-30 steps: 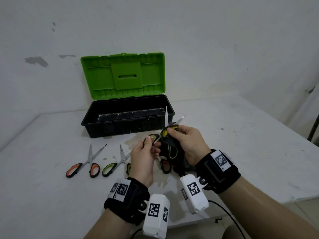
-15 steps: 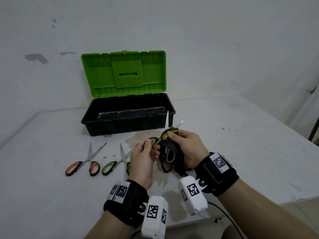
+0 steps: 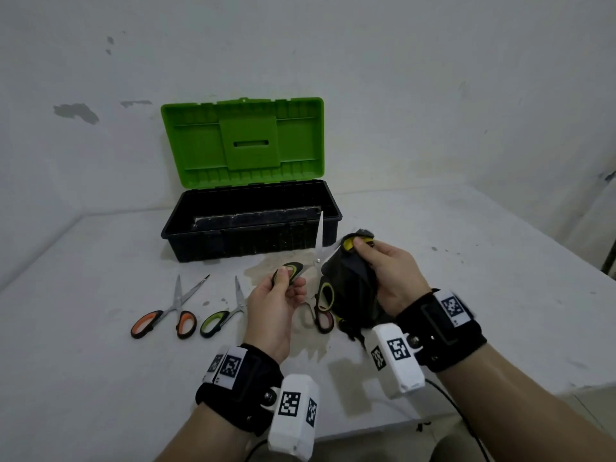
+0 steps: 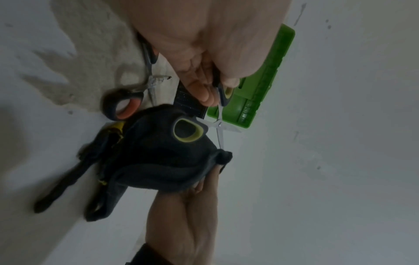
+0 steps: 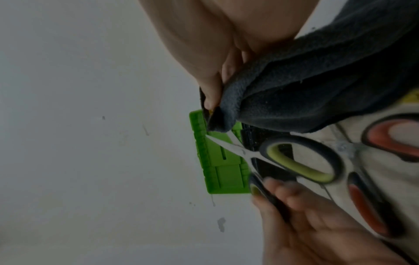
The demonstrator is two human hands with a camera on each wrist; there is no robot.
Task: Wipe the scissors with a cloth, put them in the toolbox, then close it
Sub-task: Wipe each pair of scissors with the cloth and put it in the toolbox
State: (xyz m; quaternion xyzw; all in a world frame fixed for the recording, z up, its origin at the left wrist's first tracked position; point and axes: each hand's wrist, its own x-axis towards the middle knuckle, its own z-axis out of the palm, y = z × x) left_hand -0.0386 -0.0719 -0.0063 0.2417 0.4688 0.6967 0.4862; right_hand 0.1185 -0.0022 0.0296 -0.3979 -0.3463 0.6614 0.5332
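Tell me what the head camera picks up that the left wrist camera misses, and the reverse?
Only the head view shows two more scissors lying left of the hands, and the toolbox's black tray.

Only the left wrist view shows the green-lined handle loop against the cloth.

Both show the left hand gripping the open scissors, the right hand holding the dark cloth, and the green lid.

The right hand point(image 3: 386, 271) has slid the dark cloth point(image 3: 350, 288) out along one blade, away from the left hand point(image 3: 276, 301).
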